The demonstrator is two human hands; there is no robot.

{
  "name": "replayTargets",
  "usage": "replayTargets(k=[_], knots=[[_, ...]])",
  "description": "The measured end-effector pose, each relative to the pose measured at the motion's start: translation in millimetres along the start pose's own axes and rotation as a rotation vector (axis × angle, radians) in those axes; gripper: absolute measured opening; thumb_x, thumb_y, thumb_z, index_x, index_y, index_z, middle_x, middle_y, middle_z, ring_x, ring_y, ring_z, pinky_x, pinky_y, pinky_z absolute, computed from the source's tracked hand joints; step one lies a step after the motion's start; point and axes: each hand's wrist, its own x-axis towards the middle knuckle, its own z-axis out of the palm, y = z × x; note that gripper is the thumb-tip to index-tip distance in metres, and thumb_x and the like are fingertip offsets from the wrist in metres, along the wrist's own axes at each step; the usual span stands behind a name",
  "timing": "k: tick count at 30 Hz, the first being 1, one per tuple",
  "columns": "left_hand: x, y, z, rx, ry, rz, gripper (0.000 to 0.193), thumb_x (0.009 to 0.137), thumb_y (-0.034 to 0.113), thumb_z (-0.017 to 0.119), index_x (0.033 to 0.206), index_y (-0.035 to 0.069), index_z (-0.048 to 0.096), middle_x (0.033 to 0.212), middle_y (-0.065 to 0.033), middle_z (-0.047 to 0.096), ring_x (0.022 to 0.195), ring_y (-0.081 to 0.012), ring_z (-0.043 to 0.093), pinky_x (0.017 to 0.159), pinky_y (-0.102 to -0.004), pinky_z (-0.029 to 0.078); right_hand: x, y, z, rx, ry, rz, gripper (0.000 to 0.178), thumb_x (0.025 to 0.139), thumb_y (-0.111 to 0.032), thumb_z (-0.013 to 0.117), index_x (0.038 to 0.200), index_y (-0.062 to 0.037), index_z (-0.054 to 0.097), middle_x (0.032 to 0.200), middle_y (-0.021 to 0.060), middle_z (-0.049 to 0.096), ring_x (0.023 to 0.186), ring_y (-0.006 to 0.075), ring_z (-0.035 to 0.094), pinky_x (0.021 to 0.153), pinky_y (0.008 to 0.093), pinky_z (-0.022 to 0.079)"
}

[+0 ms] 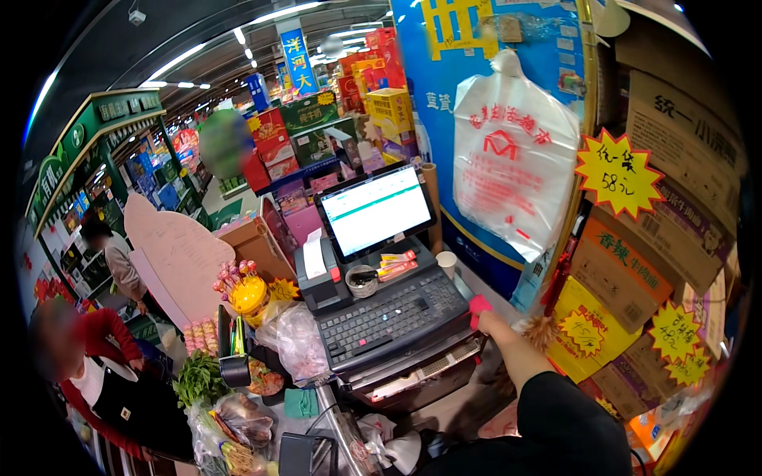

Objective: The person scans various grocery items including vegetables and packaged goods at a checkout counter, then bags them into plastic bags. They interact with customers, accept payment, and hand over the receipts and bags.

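Note:
My right arm reaches forward to the right side of a black cash register keyboard (389, 321). At its corner my right hand (490, 324) is closed on a small bright pink thing (479, 306), too small to name surely. Below the keyboard, the cash drawer (432, 369) stands partly pulled out, with flat slips or notes in it. Above the keyboard is a lit monitor (377, 210). A receipt printer (320, 274) with white paper sticks out beside it. My left hand is out of view.
Leafy greens (198, 379), bagged vegetables (246, 416) and a yellow tub of lollipops (248, 293) line the counter's left. A person in red sleeves (119, 333) stands beyond. White plastic bags (516, 151) hang at the back; stacked cartons (675, 182) rise at right.

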Motion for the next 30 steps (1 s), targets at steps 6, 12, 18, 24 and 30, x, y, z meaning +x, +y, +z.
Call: replayTargets(k=[6, 12, 18, 24, 30], knots=[[-13, -22, 52, -0.089, -0.387, -0.03, 0.02, 0.078, 0.005, 0.055, 0.095, -0.004, 0.059, 0.089, -0.0085, 0.062, 0.081, -0.0161, 0.059, 0.071, -0.0253, 0.048, -74, -65, -7, 0.775, 0.167, -0.245, 0.019, 0.078, -0.018, 0.067, 0.077, -0.0036, 0.055, 0.067, 0.0074, 0.062, 0.061, 0.0179, 0.061, 0.057, 0.0321, 0.047], [-40, -27, 133, -0.171, -0.573, -0.139, 0.018, 0.082, 0.005, 0.058, 0.066, 0.006, 0.049, 0.062, 0.0057, 0.043, 0.058, -0.0018, 0.037, 0.049, -0.0195, 0.029, -209, -185, -35, 1.127, -0.657, -0.546, 0.016, 0.087, -0.015, 0.06, 0.098, -0.0051, 0.054, 0.092, 0.0067, 0.063, 0.086, 0.012, 0.059, 0.074, 0.024, 0.045], [-62, -41, 126, -0.342, -0.461, -0.272, 0.021, 0.092, 0.017, 0.051, 0.099, -0.001, 0.058, 0.088, -0.0051, 0.062, 0.076, -0.0112, 0.059, 0.067, -0.0259, 0.048, -279, -219, -6, 0.901, -1.045, -0.63, 0.023, 0.086, -0.014, 0.062, 0.102, 0.0014, 0.055, 0.093, 0.0041, 0.061, 0.085, 0.0094, 0.057, 0.076, 0.0248, 0.046], [-53, -49, 101, -0.791, -0.461, -0.611, 0.049, 0.096, 0.037, 0.038, 0.124, -0.003, 0.042, 0.11, -0.0176, 0.058, 0.099, -0.0266, 0.058, 0.085, -0.0403, 0.048, -309, -206, 30, 0.987, -1.133, -0.46, 0.018, 0.084, -0.015, 0.064, 0.091, 0.0008, 0.06, 0.082, 0.001, 0.061, 0.072, 0.0058, 0.055, 0.064, 0.0231, 0.045], [-47, -73, 68, -1.026, -0.271, -0.664, 0.055, 0.094, 0.038, 0.04, 0.127, -0.006, 0.037, 0.12, -0.0225, 0.052, 0.11, -0.0343, 0.052, 0.096, -0.0466, 0.041, -317, -212, 45, 0.602, -0.889, -0.803, 0.018, 0.081, -0.018, 0.065, 0.083, -0.0009, 0.06, 0.07, 0.0024, 0.058, 0.067, 0.0096, 0.051, 0.059, 0.0272, 0.043]])
